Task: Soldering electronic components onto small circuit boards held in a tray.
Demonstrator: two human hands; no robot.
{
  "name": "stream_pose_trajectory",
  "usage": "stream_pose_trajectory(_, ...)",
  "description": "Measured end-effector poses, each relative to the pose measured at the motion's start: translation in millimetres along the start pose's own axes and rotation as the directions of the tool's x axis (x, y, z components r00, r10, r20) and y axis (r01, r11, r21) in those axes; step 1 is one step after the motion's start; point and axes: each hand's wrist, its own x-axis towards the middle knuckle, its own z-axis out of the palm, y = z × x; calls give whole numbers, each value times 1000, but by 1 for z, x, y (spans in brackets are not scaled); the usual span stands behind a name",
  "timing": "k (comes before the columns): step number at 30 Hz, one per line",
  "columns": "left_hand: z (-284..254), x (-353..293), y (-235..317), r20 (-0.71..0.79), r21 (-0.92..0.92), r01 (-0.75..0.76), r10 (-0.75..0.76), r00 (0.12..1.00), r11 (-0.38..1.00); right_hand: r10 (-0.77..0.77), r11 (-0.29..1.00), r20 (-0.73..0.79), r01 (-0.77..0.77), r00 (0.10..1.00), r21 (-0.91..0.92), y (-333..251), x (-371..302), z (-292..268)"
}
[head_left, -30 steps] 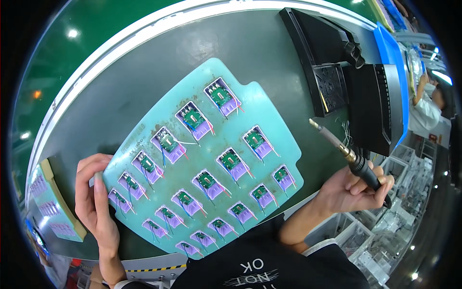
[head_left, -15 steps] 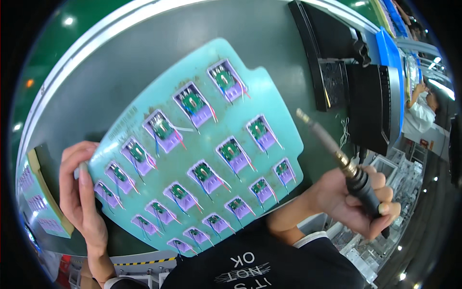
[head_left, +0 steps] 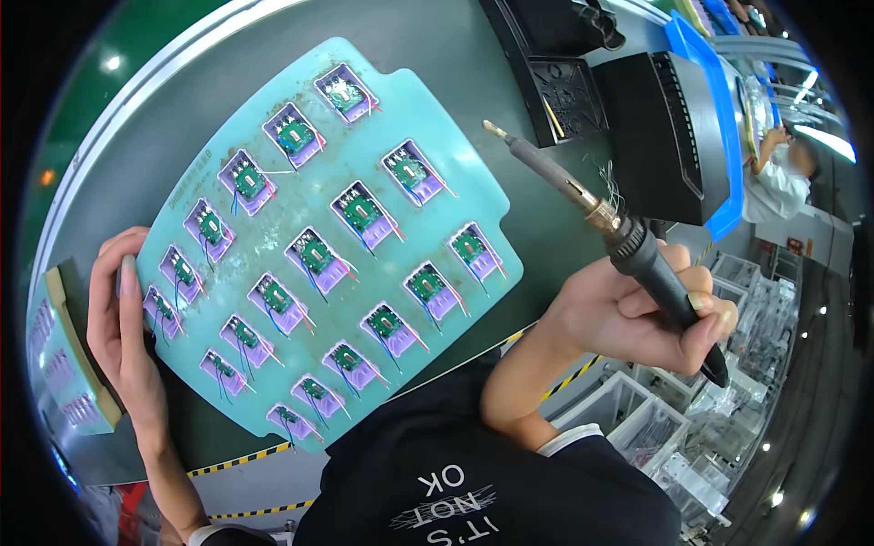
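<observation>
Teal tray (head_left: 305,196) lies right of my left grip (head_left: 126,341), held by its edge; my right grip (head_left: 628,314) clasps a soldering iron (head_left: 642,255). Swinging its tip leftward could scorch protruding wires (head_left: 280,171).

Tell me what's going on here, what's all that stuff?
A person's left hand holds the edge of a big turquoise board. Set in it are purple cases with green circuit boards and thin coloured wires. The right hand grips a soldering iron. Right now its tip is beyond the board's edge, touching none of the cases.
</observation>
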Motion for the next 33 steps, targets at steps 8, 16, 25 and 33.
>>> stream_pose_trajectory(8,-1,-1,0,-17,-15,20,-20,1000,1000,46,998,-151,-52,987,-31,0,-4,-8)
stream_pose_trajectory(16,-3,-2,1,14,-31,10,-9,1000,999,-1,983,-155,-27,988,-179,3,-9,-4)
stream_pose_trajectory(25,6,2,0,-17,-31,18,-19,1000,999,-27,931,-122,-19,992,-365,0,-3,2)
stream_pose_trajectory(33,6,1,-1,-10,-33,0,-1,1000,999,-49,918,-119,-2,992,-395,5,-7,7)
